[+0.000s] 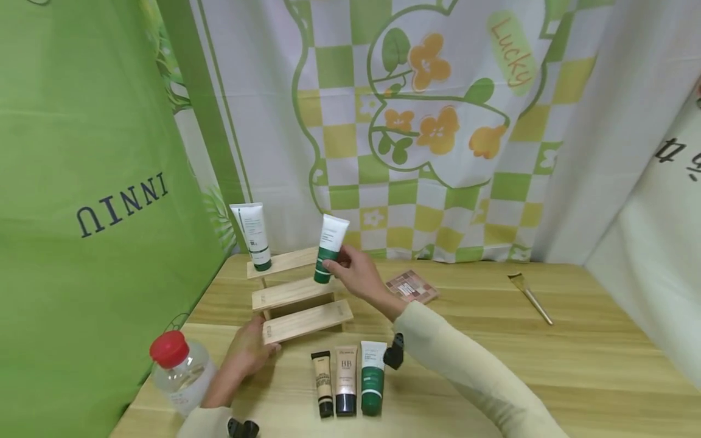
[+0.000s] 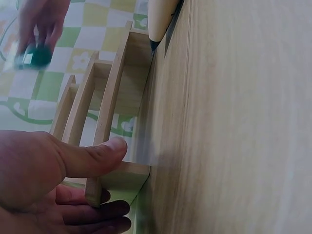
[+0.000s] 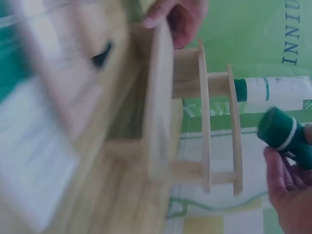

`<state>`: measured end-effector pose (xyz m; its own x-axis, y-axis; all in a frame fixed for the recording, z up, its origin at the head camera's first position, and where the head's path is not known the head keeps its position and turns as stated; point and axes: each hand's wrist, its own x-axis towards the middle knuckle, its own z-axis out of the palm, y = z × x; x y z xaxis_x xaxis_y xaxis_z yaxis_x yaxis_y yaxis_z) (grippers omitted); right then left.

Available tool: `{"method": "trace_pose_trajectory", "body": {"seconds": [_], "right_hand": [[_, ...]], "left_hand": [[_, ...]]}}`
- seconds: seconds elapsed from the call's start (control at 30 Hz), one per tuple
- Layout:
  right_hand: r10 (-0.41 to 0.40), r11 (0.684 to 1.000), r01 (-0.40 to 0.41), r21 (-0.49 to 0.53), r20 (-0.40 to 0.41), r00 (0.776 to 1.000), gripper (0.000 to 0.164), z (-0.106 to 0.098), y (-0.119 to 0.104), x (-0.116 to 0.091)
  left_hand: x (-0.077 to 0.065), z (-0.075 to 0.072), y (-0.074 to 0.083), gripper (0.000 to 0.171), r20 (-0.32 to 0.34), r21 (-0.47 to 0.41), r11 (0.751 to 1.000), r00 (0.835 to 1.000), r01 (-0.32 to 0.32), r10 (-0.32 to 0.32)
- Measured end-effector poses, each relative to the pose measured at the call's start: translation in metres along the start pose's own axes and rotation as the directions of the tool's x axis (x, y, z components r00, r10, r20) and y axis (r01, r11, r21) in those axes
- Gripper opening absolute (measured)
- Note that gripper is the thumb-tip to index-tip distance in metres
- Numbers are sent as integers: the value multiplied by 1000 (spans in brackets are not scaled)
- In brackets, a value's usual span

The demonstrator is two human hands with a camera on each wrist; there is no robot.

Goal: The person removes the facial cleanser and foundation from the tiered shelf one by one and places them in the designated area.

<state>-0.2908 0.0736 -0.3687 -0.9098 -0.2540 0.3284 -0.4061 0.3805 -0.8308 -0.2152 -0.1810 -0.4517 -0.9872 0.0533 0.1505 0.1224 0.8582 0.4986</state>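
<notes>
You have the white-and-green plastic squeeze tube with a dark green cap [image 1: 330, 246] in your right hand [image 1: 358, 274], thumb and fingers closed around its lower part. It is cap down and slightly tilted, up by the right end of the top tier of the pale wooden three-tier rack [image 1: 308, 321]. The right wrist view shows its cap apart from the boards. Your left hand [image 1: 251, 348] grips the left end of the lowest tier, thumb on the wood and fingers curled below, probably to steady it.

The step in hand looks like loading the top tier, where a white tube with a dark green cap [image 1: 254, 237] already stands on its cap at the left end. The next move seems to call for bringing your tube over the bare right end, straightening it, and lowering the cap flat before letting go. Hold the rack firm meanwhile.

A slim beige tube [image 1: 323, 383], a pinkish-beige BB tube [image 1: 346, 380] and another white-and-green tube [image 1: 373, 377] lie side by side on the wood-grain table [image 1: 602, 365], likely for the lower tiers.
</notes>
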Motion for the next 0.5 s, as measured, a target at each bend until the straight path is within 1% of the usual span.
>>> {"method": "trace_pose_trajectory", "body": {"seconds": [0.1, 0.17, 0.23, 0.33, 0.43, 0.5], "right_hand": [[39, 998, -42, 54, 50, 998, 34, -25, 11, -32], [71, 995, -77, 63, 97, 993, 33, -39, 18, -55], [100, 991, -110, 75, 130, 987, 33, -50, 24, -77], [174, 979, -189, 79, 162, 971, 37, -63, 29, -104], [263, 957, -279, 74, 181, 948, 53, -70, 31, -126], [313, 944, -326, 44, 189, 931, 66, -73, 33, -139]], "left_hand": [[1, 0, 0, 54, 0, 10, 1000, 1000, -14, 14], [1, 0, 0, 53, 2, 18, 1000, 1000, -19, 19], [2, 0, 1, 53, 11, 19, 1000, 1000, -24, 24], [2, -1, 1, 53, 30, 14, 1000, 999, -20, 20], [2, -1, 2, 53, 38, 15, 1000, 999, -13, 12], [2, -1, 3, 52, 36, 9, 1000, 999, -18, 18]]}}
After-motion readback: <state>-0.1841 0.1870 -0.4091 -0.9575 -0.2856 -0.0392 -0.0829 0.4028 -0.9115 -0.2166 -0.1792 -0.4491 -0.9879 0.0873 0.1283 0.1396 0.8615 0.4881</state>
